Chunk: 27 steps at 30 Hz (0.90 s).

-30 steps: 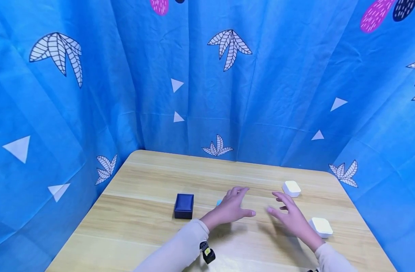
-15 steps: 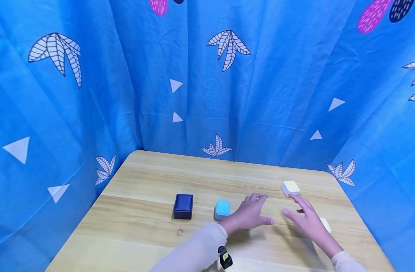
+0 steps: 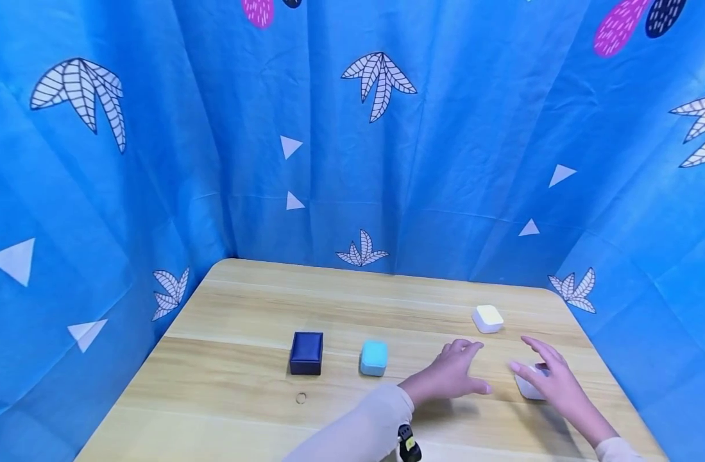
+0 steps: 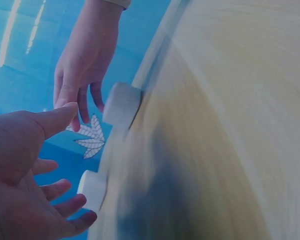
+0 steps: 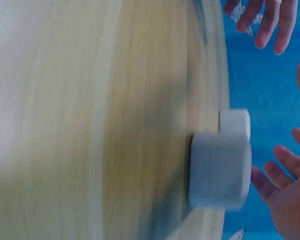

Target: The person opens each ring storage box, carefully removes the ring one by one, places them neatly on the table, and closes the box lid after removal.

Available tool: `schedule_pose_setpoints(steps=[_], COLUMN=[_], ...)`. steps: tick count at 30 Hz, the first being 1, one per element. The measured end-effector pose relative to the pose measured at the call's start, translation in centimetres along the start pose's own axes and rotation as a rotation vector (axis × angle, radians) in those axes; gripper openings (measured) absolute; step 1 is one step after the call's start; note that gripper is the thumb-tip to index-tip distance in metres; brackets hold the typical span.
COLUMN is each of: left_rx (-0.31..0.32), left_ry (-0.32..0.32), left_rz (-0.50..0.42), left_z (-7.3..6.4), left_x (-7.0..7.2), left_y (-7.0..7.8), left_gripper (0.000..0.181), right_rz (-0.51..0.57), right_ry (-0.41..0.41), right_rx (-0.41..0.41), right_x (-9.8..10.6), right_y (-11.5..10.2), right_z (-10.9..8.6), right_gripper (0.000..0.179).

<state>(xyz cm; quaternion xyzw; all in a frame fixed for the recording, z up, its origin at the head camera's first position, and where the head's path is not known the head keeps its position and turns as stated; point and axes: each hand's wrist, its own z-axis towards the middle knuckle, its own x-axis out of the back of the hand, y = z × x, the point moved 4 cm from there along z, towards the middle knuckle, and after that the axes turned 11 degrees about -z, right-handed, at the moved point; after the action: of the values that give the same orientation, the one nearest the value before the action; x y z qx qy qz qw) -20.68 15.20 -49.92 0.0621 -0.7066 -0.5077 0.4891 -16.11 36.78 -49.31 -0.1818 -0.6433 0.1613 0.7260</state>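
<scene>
My left hand [image 3: 451,373] hovers over the table, thumb and fingers spread apart, holding nothing. Farther right, my right hand [image 3: 560,388] has its thumb and fingers apart around the top of the nearer white box [image 3: 526,387], which it partly hides. Whether it touches that box I cannot tell. In the right wrist view the nearer white box [image 5: 220,172] stands left of the fingertips. A second white box [image 3: 487,319] lies farther back, beyond both hands. Left of my left hand sits a light blue box [image 3: 374,358] with rounded corners.
A dark blue box [image 3: 306,353] stands on the left part of the wooden table [image 3: 248,308]. In front of it lies a small ring [image 3: 301,398]. Blue patterned curtains [image 3: 444,160] enclose the table at the back and sides.
Both hands have moved to the right over the table. The light blue box and the ring have come out from behind the left arm; the right hand now covers part of the nearer white box.
</scene>
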Motion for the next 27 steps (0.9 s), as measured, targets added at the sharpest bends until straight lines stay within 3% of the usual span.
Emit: schedule_pose_setpoints(steps=[5,17,27], left_rx=[-0.01,-0.014,-0.008], left_ry=[-0.029,-0.026,0.002], left_rz=[-0.047,-0.093,-0.117], left_z=[0.8,3.0,4.5], left_x=[-1.3,-4.1,-5.7], left_y=[0.4,1.4,2.1], left_gripper=[0.086,0.084,0.081], right_rz=[0.011,0.003,-0.006], right_ry=[0.003,0.042,0.093], right_rx=[-0.017,-0.062,0.001], right_x=[0.6,1.7,1.2], right_y=[1.8,5.2,7.8], right_z=[-0.3,-1.3,-2.5], right_gripper=[0.07,0.069,0.067])
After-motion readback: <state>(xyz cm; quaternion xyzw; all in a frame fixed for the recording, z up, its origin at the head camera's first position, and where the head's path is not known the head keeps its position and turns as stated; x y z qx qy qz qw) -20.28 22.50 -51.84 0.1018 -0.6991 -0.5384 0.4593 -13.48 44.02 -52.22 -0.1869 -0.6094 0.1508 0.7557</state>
